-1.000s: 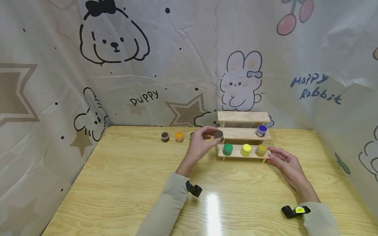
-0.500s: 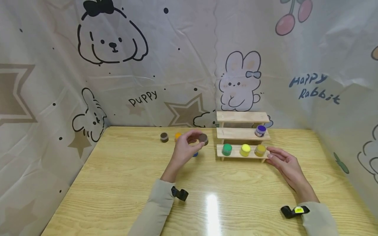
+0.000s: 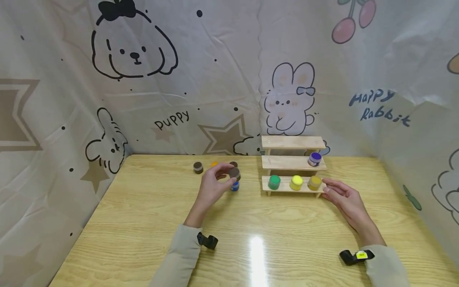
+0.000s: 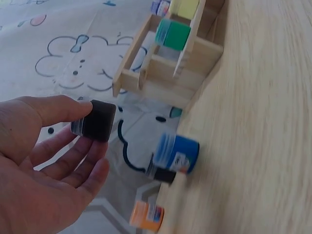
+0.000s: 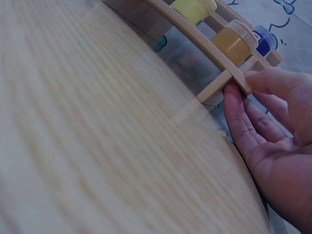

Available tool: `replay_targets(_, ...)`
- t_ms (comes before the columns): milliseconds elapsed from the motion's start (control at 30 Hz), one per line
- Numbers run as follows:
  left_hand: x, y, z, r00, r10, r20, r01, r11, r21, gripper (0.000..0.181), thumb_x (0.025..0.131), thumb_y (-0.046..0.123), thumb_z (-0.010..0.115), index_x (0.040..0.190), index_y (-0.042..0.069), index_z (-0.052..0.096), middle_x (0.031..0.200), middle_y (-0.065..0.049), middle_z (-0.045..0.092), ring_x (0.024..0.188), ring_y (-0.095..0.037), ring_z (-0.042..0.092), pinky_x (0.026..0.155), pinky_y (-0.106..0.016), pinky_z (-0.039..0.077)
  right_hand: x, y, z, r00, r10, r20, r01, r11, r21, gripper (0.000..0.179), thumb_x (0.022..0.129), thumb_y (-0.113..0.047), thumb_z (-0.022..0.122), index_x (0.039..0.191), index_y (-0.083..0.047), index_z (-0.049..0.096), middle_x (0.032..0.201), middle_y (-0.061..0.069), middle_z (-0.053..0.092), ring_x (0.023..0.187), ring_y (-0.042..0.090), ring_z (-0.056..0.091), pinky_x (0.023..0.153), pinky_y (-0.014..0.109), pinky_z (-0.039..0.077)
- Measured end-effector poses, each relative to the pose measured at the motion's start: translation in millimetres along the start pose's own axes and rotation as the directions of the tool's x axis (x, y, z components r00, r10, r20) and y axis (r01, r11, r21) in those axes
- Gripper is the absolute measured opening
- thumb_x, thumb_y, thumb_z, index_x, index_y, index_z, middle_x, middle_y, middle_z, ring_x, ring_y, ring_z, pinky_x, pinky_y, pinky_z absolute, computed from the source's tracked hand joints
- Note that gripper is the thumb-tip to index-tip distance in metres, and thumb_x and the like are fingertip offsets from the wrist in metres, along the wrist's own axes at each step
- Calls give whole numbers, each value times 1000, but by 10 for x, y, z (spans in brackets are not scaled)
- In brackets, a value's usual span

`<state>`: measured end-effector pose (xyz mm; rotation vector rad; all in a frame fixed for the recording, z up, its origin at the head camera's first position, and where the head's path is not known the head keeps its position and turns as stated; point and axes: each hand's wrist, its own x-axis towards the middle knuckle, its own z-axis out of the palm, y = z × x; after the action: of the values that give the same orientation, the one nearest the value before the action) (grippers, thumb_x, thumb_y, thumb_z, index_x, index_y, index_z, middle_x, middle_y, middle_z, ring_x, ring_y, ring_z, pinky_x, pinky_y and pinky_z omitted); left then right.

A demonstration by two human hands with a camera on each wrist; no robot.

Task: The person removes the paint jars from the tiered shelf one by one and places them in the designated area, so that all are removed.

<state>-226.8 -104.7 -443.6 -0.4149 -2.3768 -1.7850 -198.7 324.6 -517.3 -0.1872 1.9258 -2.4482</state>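
Note:
My left hand (image 3: 209, 189) pinches a small dark brown paint jar (image 3: 234, 173) between thumb and fingers, above the table. Just below that jar stands a blue paint jar (image 3: 234, 187); in the left wrist view the two are apart. With thumb and fingertips, my right hand (image 3: 350, 205) grips the right end of the lowest shelf of a three-step wooden rack (image 3: 285, 162). That shelf bears a green jar (image 3: 274, 182), a yellow jar (image 3: 296, 182) and an ochre jar (image 3: 314, 183). A purple jar (image 3: 315, 159) sits at the right of the middle shelf.
Along the table's back edge stand a dark jar (image 3: 198, 168), an orange jar (image 4: 147, 216) partly hidden by my left hand in the head view, and another dark jar (image 3: 234, 164). A printed cloth (image 3: 222, 79) hangs behind the table (image 3: 143, 223).
My left hand has carried the dark brown jar leftward from beside the rack to above the blue jar. The right hand keeps its grip on the rack.

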Motion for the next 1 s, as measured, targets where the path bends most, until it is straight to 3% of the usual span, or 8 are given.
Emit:
replay_targets(333,-101,-209,-250,990,-122,-71,123,992,11,35,87,-3,79,120,-1,69,120,-17,69,113,-33,65,103,-51,51,6,-4,21,1000,8,4,-8,1000,6,40,101,1,62,139,7,55,124,-4,71,109,9,69,93,27,55)
replay_targets(533,-89,-321,-333,985,-142,-99,147,988,44,35,87,-5,78,120,-4,68,119,-20,68,113,-35,66,102,-49,52,2,-11,-2,1000,-1,17,1,1000,22,40,101,3,61,140,9,54,125,-3,71,110,10,69,94,28,55)
replay_targets(1000,-121,-585,-307,973,-175,-150,201,964,177,31,85,-2,81,115,0,72,108,-15,74,100,-30,71,86,-43,59,11,3,-10,1000,4,14,-4,1000,14,38,101,3,61,138,5,57,126,-4,70,111,8,68,93,27,55)
